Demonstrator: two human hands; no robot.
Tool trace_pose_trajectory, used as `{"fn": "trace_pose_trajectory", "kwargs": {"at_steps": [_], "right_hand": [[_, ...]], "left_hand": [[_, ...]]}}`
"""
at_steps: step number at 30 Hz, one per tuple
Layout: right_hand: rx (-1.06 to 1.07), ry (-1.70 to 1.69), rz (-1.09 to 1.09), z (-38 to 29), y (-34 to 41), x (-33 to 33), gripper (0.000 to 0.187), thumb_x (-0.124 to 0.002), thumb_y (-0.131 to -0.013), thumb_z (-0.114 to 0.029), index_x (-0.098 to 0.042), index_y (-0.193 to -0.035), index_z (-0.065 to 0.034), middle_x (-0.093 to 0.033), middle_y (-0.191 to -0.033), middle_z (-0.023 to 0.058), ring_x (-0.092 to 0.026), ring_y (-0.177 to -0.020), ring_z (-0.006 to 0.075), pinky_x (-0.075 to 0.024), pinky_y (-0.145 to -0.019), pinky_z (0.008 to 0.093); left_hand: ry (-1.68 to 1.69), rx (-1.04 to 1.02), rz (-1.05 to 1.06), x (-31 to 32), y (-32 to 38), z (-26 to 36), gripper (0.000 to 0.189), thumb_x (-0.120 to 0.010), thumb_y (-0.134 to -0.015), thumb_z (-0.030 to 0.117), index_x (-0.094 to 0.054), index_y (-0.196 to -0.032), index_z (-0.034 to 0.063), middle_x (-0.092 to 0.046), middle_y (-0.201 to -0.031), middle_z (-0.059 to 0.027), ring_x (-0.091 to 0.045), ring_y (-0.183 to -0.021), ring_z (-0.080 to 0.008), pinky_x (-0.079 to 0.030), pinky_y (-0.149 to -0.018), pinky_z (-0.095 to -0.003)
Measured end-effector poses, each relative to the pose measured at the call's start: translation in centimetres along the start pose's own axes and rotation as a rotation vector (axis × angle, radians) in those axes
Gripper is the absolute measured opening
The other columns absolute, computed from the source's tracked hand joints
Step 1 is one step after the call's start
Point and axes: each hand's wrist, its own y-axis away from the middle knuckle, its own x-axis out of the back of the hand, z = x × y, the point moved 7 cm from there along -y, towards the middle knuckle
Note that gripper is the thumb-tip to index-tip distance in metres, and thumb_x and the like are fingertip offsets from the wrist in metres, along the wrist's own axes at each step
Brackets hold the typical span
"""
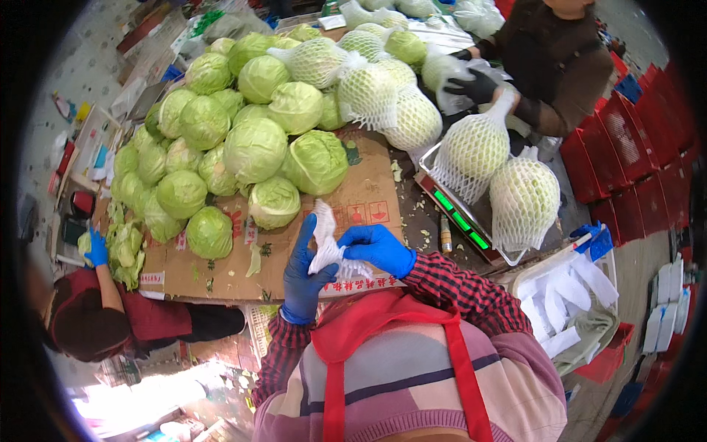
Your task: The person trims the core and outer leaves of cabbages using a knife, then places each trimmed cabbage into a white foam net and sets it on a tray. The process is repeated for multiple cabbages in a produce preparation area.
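Observation:
Both my hands wear blue gloves and meet over the near edge of a cardboard sheet (309, 243). A white foam net sleeve (328, 243) is bunched between them. My left hand (305, 271) holds it between thumb and fingers, and my right hand (378, 251) pinches its other side. Beyond them lies a heap of bare green cabbages (256, 150); the nearest to the sleeve is a cabbage (274, 202) just behind my left hand. To the right, two cabbages in foam nets (525, 193) rest on a digital scale (461, 218) with green lit displays.
A person in dark clothes (552, 66) handles wrapped cabbages at the upper right. Another person's blue-gloved hand (96, 248) touches a cabbage at far left. A white basket (519, 282) of foam sleeves stands at lower right, near red crates (629, 132). A knife-like handle (446, 235) lies beside the scale.

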Motion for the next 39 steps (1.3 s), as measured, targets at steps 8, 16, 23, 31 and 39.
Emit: {"fn": "trace_pose_trajectory", "kwargs": {"at_steps": [8,16,23,31,39], "right_hand": [[0.164,0.374,0.398,-2.2,0.8,1.3,0.019,-0.064,-0.079,0.002,-0.066,-0.097,0.0020,-0.067,-0.092,0.0082,-0.063,-0.083,0.0136,-0.0496,-0.074,0.0268],[0.003,0.016,0.336,-0.8,1.3,1.2,0.018,-0.063,-0.081,0.003,-0.066,-0.098,0.0022,-0.068,-0.090,0.0079,-0.062,-0.082,0.0123,-0.0488,-0.077,0.0250],[-0.019,-0.041,0.232,-0.2,0.8,1.6,0.018,-0.065,-0.079,0.001,-0.066,-0.096,0.0031,-0.067,-0.089,0.0088,-0.062,-0.082,0.0136,-0.0487,-0.078,0.0265],[0.077,-0.464,0.204,-0.1,-0.1,2.8,0.025,-0.059,-0.085,-0.004,-0.059,-0.110,0.0010,-0.064,-0.104,0.0097,-0.062,-0.097,0.0196,-0.0483,-0.089,0.0330],[0.007,-0.936,0.310,-0.1,0.6,3.8,0.033,-0.052,-0.092,-0.022,-0.056,-0.117,-0.0004,-0.063,-0.111,0.0121,-0.063,-0.100,0.0253,-0.0498,-0.092,0.0417]], "left_hand": [[0.068,0.060,0.108,-1.0,-0.8,-2.2,0.040,-0.067,-0.081,0.004,-0.053,-0.119,0.0021,-0.062,-0.089,-0.0032,-0.060,-0.079,-0.0092,-0.049,-0.068,-0.0231],[0.279,0.217,0.063,0.7,-0.2,-5.7,0.025,-0.065,-0.083,0.005,-0.058,-0.107,0.0003,-0.064,-0.094,-0.0048,-0.061,-0.083,-0.0126,-0.051,-0.075,-0.0278],[0.811,0.216,0.049,0.4,0.0,-6.8,0.033,-0.058,-0.085,0.003,-0.054,-0.118,-0.0005,-0.061,-0.112,-0.0101,-0.060,-0.100,-0.0177,-0.047,-0.089,-0.0312],[0.804,0.233,0.108,3.4,-0.2,-8.4,0.055,-0.045,-0.085,0.020,-0.038,-0.136,-0.0009,-0.045,-0.137,-0.0165,-0.048,-0.123,-0.0316,-0.036,-0.106,-0.0456],[1.335,-0.040,-0.185,6.8,-2.4,-7.1,0.034,-0.044,-0.091,0.025,-0.057,-0.115,0.0044,-0.063,-0.113,-0.0113,-0.059,-0.106,-0.0267,-0.045,-0.097,-0.0419]]}}
